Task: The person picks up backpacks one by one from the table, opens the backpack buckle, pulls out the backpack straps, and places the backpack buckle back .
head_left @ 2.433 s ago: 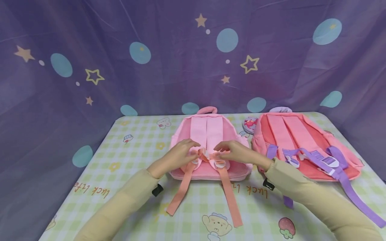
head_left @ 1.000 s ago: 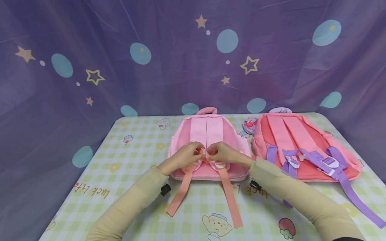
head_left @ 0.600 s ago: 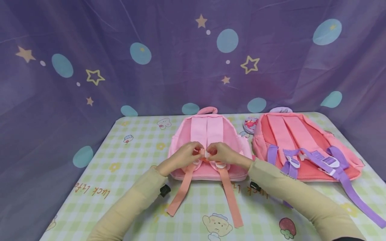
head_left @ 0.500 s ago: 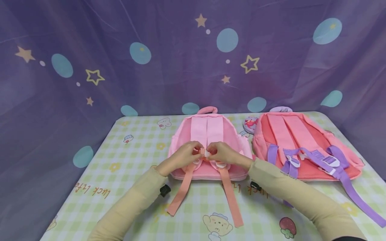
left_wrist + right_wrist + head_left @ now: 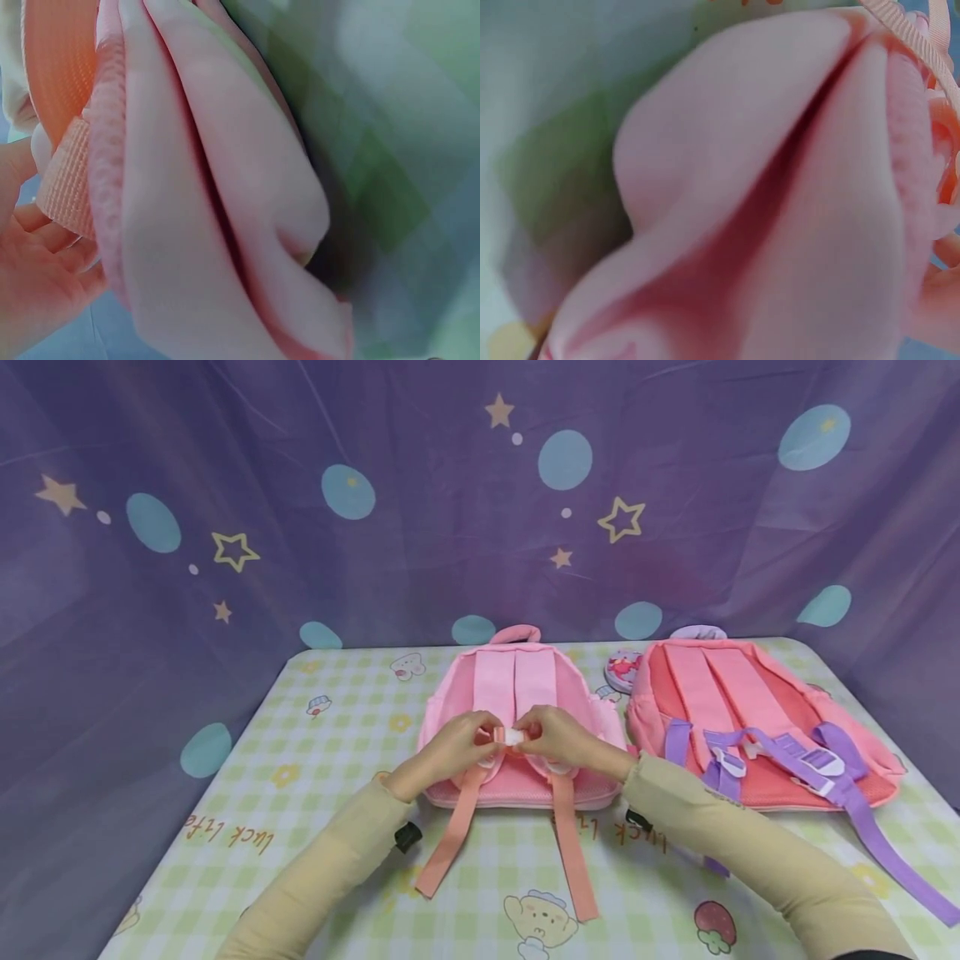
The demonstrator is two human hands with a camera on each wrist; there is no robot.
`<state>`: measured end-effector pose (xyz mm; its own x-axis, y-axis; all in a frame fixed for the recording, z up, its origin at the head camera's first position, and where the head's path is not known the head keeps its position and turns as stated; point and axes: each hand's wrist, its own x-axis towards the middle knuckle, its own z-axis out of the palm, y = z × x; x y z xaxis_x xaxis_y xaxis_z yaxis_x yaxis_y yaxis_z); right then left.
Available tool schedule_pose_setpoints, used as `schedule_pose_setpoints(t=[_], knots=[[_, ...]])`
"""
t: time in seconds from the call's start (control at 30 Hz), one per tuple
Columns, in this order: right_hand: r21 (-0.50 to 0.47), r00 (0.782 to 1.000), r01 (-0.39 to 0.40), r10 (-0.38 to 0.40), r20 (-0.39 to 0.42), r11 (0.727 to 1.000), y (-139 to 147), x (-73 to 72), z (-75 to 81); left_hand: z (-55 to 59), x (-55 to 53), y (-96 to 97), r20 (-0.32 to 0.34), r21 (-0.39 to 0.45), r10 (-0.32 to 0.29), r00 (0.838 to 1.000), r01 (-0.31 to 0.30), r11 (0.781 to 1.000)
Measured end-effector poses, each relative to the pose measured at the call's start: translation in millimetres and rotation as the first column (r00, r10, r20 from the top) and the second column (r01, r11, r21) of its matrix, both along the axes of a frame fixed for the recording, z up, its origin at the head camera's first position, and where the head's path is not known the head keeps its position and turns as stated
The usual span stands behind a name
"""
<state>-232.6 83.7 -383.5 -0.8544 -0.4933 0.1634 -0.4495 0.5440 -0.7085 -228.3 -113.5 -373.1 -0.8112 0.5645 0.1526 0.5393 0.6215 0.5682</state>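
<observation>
A light pink backpack (image 5: 456, 693) lies on the table with its shoulder straps facing up. Across those straps, a white plastic buckle (image 5: 512, 737) on orange webbing sits between my two hands. My left hand (image 5: 459, 747) pinches the buckle's left end at the webbing, and my right hand (image 5: 561, 739) pinches its right end. Whether the two halves are fully clicked together is too small to tell. Orange strap tails (image 5: 453, 843) hang toward me. Each wrist view is mostly filled by the backpack's pink side (image 5: 172, 225), with part of a hand at the edge.
To the right lies a coral backpack (image 5: 750, 693) with purple straps (image 5: 862, 827), partly behind my right forearm. A small round pouch (image 5: 622, 672) sits between the bags. A checked cloth (image 5: 315, 827) covers the table, and a purple curtain (image 5: 420, 560) hangs behind.
My hands, earlier apart with fingers loose over the strap, have closed in and taken hold of the buckle. More of its white body now shows between them. The right orange tail has shifted slightly.
</observation>
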Motion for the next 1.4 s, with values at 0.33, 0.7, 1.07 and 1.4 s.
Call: schedule_pose_setpoints(t=[0.33,0.7,1.07,1.4], knots=[[0.042,0.996,-0.020,0.024,-0.086,0.999,2,1.1,5.1,1.1,3.0,2.6,-0.026,-0.035,0.015,1.000,-0.016,0.999],[0.068,0.987,-0.055,0.065,-0.150,0.996,3,3.1,5.9,1.1,3.8,3.2,-0.022,-0.029,0.016,1.000,-0.017,0.999],[0.125,0.966,-0.090,0.117,-0.233,0.988,7,3.1,3.4,-0.5,1.7,-1.4,-0.045,-0.009,0.011,0.999,-0.011,1.000],[0.123,0.984,-0.041,0.061,-0.168,0.992,11,4.5,5.4,0.2,0.5,-9.0,-0.050,0.081,0.036,0.998,-0.032,0.996]])
